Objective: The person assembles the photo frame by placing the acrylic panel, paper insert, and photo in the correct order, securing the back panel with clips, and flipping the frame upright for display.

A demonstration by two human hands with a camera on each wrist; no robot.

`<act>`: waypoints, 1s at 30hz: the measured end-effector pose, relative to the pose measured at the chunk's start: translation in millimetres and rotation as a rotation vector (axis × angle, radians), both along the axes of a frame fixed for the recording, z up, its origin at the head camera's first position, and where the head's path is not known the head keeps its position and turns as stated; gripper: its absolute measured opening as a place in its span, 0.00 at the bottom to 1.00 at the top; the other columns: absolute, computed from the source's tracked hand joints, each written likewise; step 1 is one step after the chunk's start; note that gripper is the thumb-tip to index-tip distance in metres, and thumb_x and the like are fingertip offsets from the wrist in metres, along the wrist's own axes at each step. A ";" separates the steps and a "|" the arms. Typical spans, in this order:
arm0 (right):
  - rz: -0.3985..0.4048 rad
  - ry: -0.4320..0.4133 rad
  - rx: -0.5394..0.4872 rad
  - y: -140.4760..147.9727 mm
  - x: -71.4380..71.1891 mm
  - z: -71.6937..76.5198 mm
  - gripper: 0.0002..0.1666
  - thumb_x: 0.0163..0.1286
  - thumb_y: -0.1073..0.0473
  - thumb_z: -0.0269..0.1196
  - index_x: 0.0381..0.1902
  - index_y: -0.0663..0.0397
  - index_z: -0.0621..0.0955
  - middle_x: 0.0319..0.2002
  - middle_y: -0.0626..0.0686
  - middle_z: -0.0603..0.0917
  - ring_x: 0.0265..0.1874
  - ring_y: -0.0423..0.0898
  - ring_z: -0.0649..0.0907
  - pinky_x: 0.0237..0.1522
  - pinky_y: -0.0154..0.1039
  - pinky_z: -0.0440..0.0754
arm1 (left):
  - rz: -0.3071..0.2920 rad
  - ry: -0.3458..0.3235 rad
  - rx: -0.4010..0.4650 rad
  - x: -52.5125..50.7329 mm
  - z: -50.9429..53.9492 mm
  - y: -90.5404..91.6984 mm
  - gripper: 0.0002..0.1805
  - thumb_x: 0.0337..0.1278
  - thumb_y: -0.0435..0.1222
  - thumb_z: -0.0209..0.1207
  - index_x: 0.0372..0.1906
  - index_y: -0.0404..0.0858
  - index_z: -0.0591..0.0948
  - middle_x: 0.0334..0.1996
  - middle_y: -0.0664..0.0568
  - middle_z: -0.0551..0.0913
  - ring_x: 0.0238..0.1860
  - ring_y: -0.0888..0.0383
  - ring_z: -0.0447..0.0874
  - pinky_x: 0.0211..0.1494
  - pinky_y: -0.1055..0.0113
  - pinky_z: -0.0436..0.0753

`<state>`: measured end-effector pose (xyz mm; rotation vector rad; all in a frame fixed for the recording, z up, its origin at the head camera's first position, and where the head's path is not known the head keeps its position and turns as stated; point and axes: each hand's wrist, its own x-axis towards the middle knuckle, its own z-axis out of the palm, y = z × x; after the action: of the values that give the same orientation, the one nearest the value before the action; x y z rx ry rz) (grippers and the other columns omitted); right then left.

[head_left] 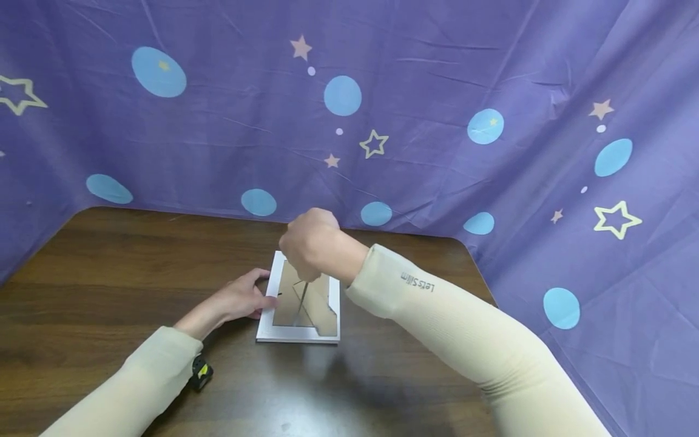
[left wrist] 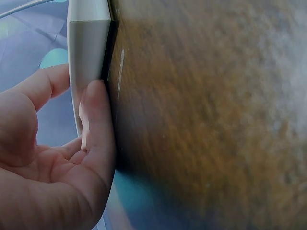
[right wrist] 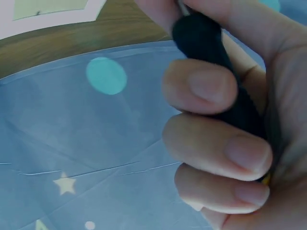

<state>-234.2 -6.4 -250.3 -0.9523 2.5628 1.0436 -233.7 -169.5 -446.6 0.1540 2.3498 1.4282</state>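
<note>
- Prying, probably, at the picture frame (head_left: 285, 308) beneath the right hand (head_left: 312, 243), curled round a screwdriver (right wrist: 201, 40).
- Left hand (head_left: 243, 296) pinches the frame's edge.
- Next likely calls for careful leverage.

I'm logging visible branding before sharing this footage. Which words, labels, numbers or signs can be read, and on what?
"Let's Slim": right sleeve, upside down in the head view; small, so exact spelling is uncertain.
Black-and-yellow device: any marking is too small to read.
White frame, dark tool handle, purple curtain: no readable text.
</note>
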 end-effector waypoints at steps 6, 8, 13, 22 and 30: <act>0.042 0.058 0.000 16.5 -15.2 -12.1 0.11 0.61 0.37 0.72 0.35 0.32 0.86 0.37 0.40 0.86 0.35 0.40 0.82 0.36 0.41 0.85 | 0.006 0.003 -0.010 -0.4 -0.3 1.2 0.46 0.63 0.35 0.70 0.78 0.25 0.58 0.32 0.41 0.82 0.33 0.53 0.83 0.39 0.60 0.90; 0.057 0.088 0.007 19.9 -18.3 -16.8 0.16 0.62 0.32 0.71 0.38 0.32 0.87 0.38 0.40 0.87 0.35 0.41 0.82 0.37 0.42 0.85 | 0.011 0.001 -0.010 -0.5 -0.8 1.4 0.46 0.63 0.34 0.70 0.78 0.24 0.58 0.32 0.41 0.82 0.32 0.53 0.83 0.39 0.60 0.90; 0.075 0.134 0.000 26.9 -24.3 -27.0 0.16 0.64 0.35 0.69 0.41 0.34 0.88 0.41 0.42 0.89 0.35 0.42 0.83 0.39 0.44 0.85 | 0.018 0.006 -0.020 -0.1 -0.3 2.1 0.46 0.62 0.34 0.70 0.78 0.25 0.58 0.32 0.41 0.82 0.32 0.53 0.83 0.39 0.60 0.90; 0.050 0.067 -0.064 48.3 -37.1 -36.7 0.16 0.69 0.36 0.66 0.36 0.38 0.88 0.41 0.45 0.89 0.36 0.45 0.84 0.44 0.47 0.85 | 0.024 0.013 -0.045 -0.3 -0.7 3.0 0.46 0.63 0.34 0.70 0.79 0.25 0.59 0.32 0.41 0.82 0.32 0.53 0.83 0.39 0.60 0.90; -0.046 -0.091 -0.087 70.0 -53.8 -46.6 0.20 0.71 0.30 0.64 0.37 0.33 0.91 0.40 0.42 0.89 0.39 0.44 0.83 0.54 0.48 0.84 | 0.025 0.009 -0.054 -0.6 -0.5 3.2 0.47 0.63 0.36 0.71 0.80 0.26 0.58 0.33 0.41 0.82 0.33 0.52 0.84 0.40 0.61 0.90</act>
<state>-288.0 63.6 -296.9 -0.9344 2.5606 0.8622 -234.2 -166.3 -447.2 0.1168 2.4026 1.3768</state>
